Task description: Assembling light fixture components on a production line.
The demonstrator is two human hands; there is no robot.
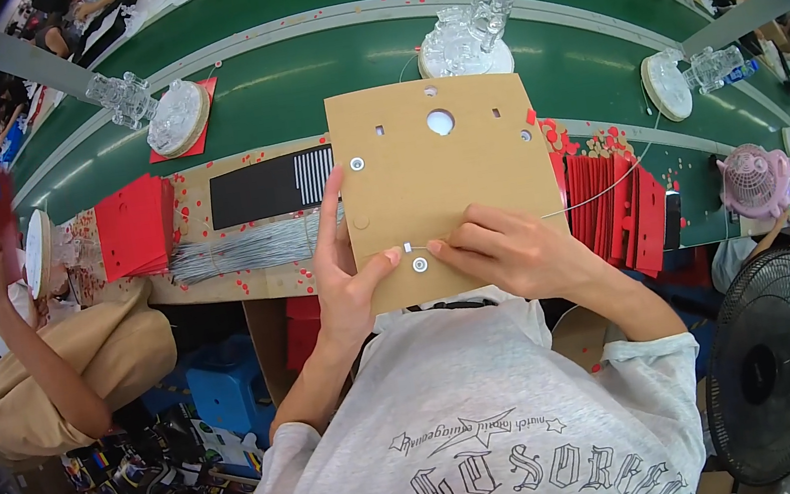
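Observation:
A square brown cardboard panel (445, 174) stands tilted up in front of my chest. It has a large round hole near its top, small rectangular slots and several metal-rimmed eyelets. My left hand (347, 279) grips its lower left edge, thumb on the face and fingers partly behind. Near a small slot low on the panel, my right hand (506, 249) pinches the end of a thin grey wire (601, 201). The wire comes out past the hand and runs off to the right, over the red pieces.
On the bench lie red card stacks (135, 226), more red cards (607, 207), a wire bundle (240, 255) and a black card (252, 196). Clear ornaments (497, 5) stand on the green belt (310, 72). A black fan (775, 365) is at right; a co-worker's arm (34, 338) at left.

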